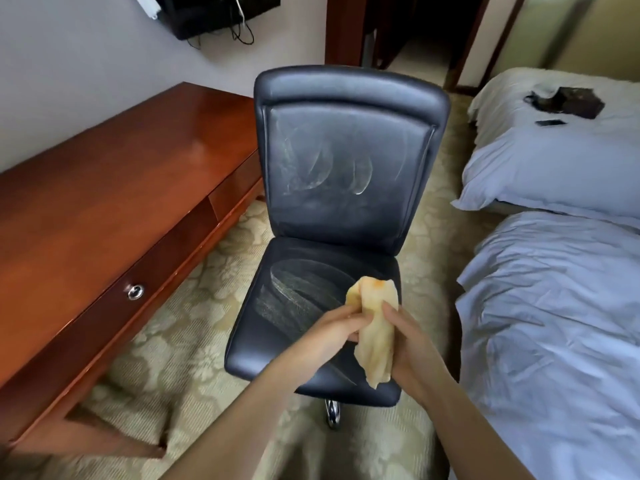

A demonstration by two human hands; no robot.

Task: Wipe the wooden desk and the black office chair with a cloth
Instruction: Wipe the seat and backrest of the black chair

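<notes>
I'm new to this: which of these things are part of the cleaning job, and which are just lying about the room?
Part of the job: yellow cloth, held by left hand and right hand; black office chair, streaked with wipe marks; wooden desk.

Just lying about: dark bag and phone on the bed; pillow; patterned carpet.

Glossy varnished wooden desk (104, 188), smooth black leather chair (346, 174) streaked dull, soft yellow cloth (375, 337)
</notes>
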